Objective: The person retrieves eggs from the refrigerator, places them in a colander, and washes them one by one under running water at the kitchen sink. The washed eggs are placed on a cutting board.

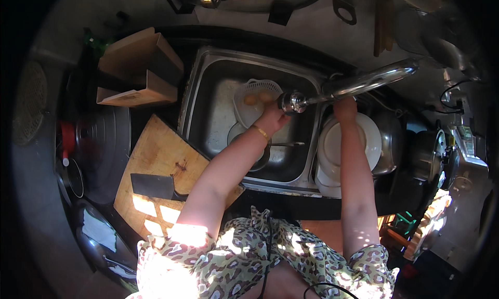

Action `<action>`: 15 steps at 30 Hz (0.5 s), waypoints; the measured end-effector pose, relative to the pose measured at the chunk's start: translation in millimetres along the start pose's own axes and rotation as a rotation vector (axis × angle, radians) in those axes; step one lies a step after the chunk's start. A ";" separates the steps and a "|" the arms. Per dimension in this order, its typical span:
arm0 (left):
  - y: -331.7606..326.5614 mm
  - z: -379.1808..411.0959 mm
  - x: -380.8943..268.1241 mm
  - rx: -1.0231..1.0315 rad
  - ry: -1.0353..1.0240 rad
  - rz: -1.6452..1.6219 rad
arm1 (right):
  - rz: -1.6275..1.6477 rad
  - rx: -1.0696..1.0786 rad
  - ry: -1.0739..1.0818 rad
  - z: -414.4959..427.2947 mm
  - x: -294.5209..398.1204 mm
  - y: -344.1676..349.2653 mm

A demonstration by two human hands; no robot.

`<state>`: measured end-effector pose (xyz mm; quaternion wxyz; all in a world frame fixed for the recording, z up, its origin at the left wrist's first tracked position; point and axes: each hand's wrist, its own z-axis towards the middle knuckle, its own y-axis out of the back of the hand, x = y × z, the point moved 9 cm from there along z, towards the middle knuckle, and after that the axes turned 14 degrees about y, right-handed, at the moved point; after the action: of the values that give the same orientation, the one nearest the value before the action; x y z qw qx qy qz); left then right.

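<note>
My left hand [273,113] is at the spray head of a chrome faucet [293,103], partly behind it, over the stainless steel sink [218,71]. Whether its fingers grip the spray head cannot be told. Close beside this hand lies a white plastic basket [245,94] with brown eggs [250,100] in it. Beneath my left wrist are a bowl and a dark round utensil with a handle [286,144], partly hidden by the arm. My right hand [345,104] reaches to the faucet's base, beyond the stacked white plates [370,137]; the faucet's spout hides its fingers.
A cleaver [153,186] lies on the wooden cutting board [156,150] left of the sink. Behind the board stands an open cardboard box [136,65]. A large round dark lid [103,150] is farther left. Metal pots [427,154] stand at the right.
</note>
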<state>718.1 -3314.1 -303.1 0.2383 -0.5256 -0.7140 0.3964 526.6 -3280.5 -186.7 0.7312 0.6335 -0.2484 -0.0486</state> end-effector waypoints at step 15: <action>53.7 9.1 -18.0 -0.145 0.172 -0.054 | 0.742 0.116 -0.005 -31.5 53.4 -76.0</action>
<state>747.4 -3326.6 -350.9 0.2706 -0.5541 -0.7316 0.2907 605.0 -3287.3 -245.2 0.6613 0.5406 -0.4653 0.2323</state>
